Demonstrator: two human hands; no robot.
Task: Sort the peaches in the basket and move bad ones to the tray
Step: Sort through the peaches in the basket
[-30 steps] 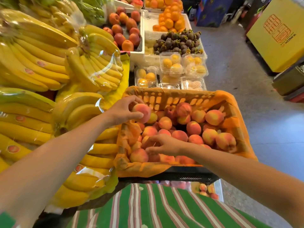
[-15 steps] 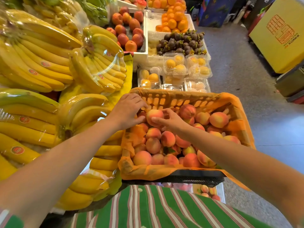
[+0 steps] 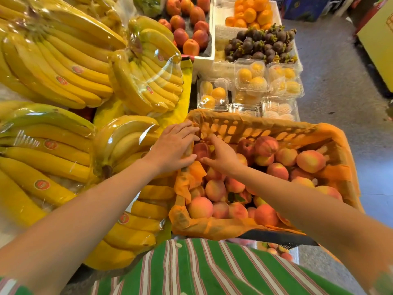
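A black basket (image 3: 276, 239) lined with orange paper holds several pink-yellow peaches (image 3: 276, 170). Both my hands meet at its far left corner around one reddish peach (image 3: 201, 150). My left hand (image 3: 172, 149) lies palm down over the basket's left rim, fingers above this peach and thumb below it. My right hand (image 3: 222, 157) cups the peach's right side, with its forearm crossing over the pile. Below the basket's near edge, a few more peaches (image 3: 278, 251) show on a lower level; what holds them is mostly hidden.
Wrapped banana bunches (image 3: 70, 67) fill the left side up to the basket. Clear boxes of yellow fruit (image 3: 251, 76) stand just behind it, with mangosteens (image 3: 261, 44), oranges (image 3: 248, 13) and a white box of red fruit (image 3: 189, 28) further back. Grey floor (image 3: 331, 86) lies to the right.
My right hand came up from the near side of the pile to the peach my left hand held. Both hands then moved with it toward the basket's far left corner.
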